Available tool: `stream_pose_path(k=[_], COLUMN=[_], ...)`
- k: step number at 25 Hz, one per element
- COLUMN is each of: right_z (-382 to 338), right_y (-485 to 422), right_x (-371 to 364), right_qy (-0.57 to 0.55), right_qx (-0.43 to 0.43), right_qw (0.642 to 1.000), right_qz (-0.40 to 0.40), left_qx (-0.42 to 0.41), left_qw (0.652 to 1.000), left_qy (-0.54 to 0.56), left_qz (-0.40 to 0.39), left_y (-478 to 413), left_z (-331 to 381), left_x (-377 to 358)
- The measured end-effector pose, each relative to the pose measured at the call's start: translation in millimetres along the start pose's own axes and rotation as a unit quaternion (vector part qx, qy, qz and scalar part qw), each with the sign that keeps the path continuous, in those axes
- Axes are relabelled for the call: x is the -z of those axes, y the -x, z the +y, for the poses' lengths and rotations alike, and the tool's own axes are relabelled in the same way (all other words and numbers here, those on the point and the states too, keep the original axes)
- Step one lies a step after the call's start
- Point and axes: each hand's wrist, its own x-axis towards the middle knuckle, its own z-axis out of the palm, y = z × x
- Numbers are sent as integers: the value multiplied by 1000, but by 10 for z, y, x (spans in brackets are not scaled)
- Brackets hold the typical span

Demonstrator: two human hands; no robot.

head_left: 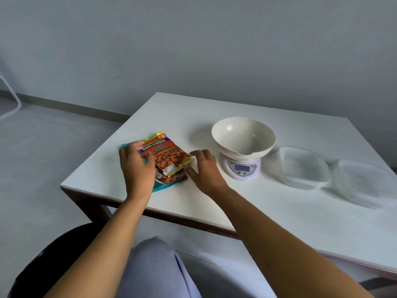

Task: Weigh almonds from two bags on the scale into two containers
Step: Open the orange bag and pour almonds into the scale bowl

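Two bags: an orange salted almonds bag [169,155] lies on top of a teal almond bag [162,186], both flat on the white table [193,117] near its left edge, well left of the scale.
Left hand [136,166]: fingers spread, palm down on the left part of the stacked bags, pressing rather than gripping; nothing clamped.
Right hand [205,171]: fingers apart and loose, just beside the right edge of the orange bag, thumb near its lower corner; whether it touches the bag I cannot tell.
Scale [242,167]: small white digital unit with a cream bowl [243,137] seated on it, the bowl empty.
Containers: two clear plastic containers [303,166] [365,181] stand side by side right of the scale, both empty.
Handling, as judged: the bags look light, soft-sided and glossy, so likely slippery against each other; the loose nuts inside will shift.
Where to hold: pinch the flat sealed top strip or a side edge of the orange bag, steadying the teal one beneath.
Stage: weighing not yet begun.
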Motion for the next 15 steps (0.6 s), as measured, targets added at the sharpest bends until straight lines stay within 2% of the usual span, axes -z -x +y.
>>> stream_pose_path(k=[2,5,9,12,15], right_z=[-115,-171,-171,-249,-428], right_y=[-209,-397,-435,-348,-265], right_x=[-113,-194,-223,-111,246], right_qy=[-1,-38,-98,-172,-236], right_qx=[-62,-87,-91,-75,-15], right_qw=[998,995,990,981,972], right_qz=[-15,-25,-46,-51,10], left_qx=[95,163,187,194,167], left_qw=[995,985,978,961,950], left_qy=[-28,12,69,186,249], left_qz=[-11,-51,-64,-59,-86], left_y=[-160,-286,-296,-307,-266], left_z=[-115,-213,-184,-174,-53], left_x=[-2,-81,-156,-139,6])
